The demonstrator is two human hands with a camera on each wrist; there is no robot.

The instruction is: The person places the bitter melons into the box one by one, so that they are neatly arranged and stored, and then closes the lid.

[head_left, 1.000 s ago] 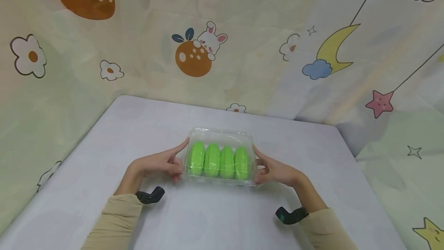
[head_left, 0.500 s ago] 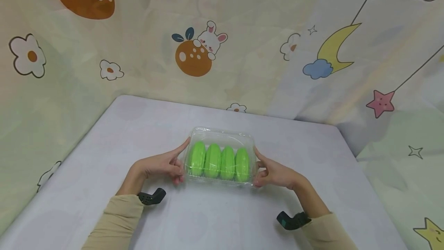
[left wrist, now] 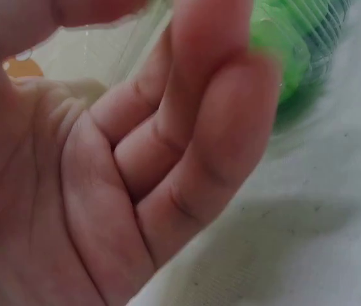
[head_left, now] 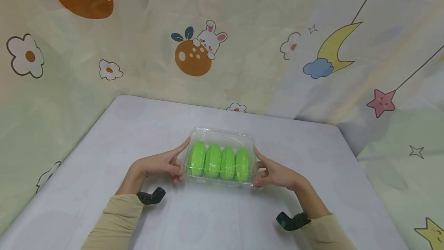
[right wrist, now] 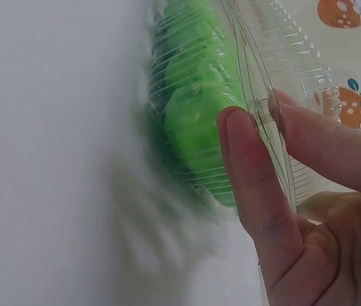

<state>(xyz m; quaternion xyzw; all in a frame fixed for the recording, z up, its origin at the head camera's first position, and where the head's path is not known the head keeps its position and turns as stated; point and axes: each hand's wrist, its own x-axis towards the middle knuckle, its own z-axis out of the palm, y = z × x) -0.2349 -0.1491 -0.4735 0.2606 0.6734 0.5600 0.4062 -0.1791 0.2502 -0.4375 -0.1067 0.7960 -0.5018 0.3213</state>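
Note:
A clear plastic clamshell box (head_left: 222, 135) sits in the middle of the table in the head view. Inside it, several bright green, plump oblong pieces (head_left: 213, 161) lie side by side. At the box's left end my left hand (head_left: 160, 166) holds the side, one finger stretched toward the far corner and the others bent near the front. My right hand (head_left: 275, 172) grips the opposite end. In the right wrist view the thumb and fingers pinch the box's rim (right wrist: 266, 108). Bent left fingers (left wrist: 218, 146) cover much of the box in the left wrist view.
A white-covered table (head_left: 215, 219) lies under the box, its far edge close to a patterned cloth backdrop (head_left: 138, 30). Black curved devices are strapped at the left wrist (head_left: 152, 196) and the right wrist (head_left: 293, 221).
The right end of the box has shifted slightly toward me and to the right, with the right hand moving along. Both hands keep their hold, and the last half second shows almost no movement.

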